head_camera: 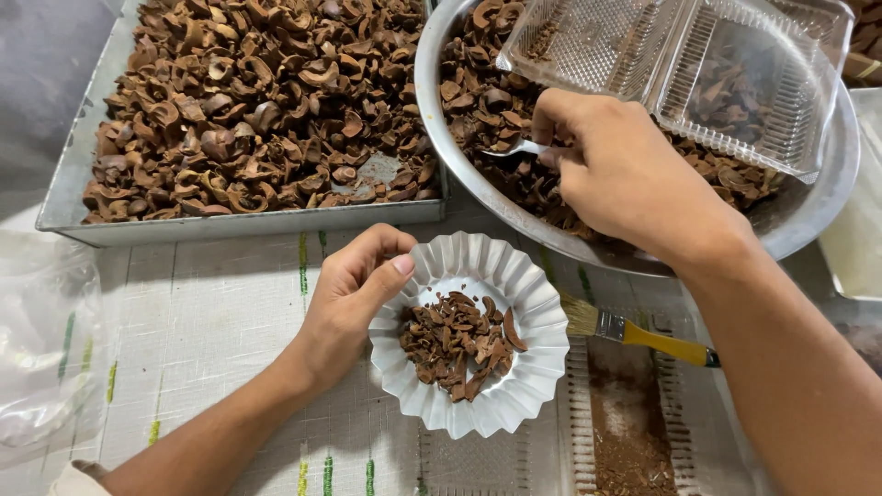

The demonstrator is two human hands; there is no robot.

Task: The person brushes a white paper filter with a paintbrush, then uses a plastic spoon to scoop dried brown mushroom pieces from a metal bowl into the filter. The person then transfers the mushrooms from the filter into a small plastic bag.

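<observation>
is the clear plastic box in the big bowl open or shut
Open: the clear hinged box lies spread flat on the metal bowl, both halves facing up.

Spoon handle hidden in right hand; tray top cropped.

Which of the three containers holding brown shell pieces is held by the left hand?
The small white fluted dish, gripped at its rim by the left hand; the rectangular tray and round metal bowl are bigger.

Soft, even light falls from above, bright without harshness. Faint shadows sit under the fingers on the surface. Mild glare beyond the fingers marks the metal bowl. Focus is sharp; edges bend slightly.
</observation>
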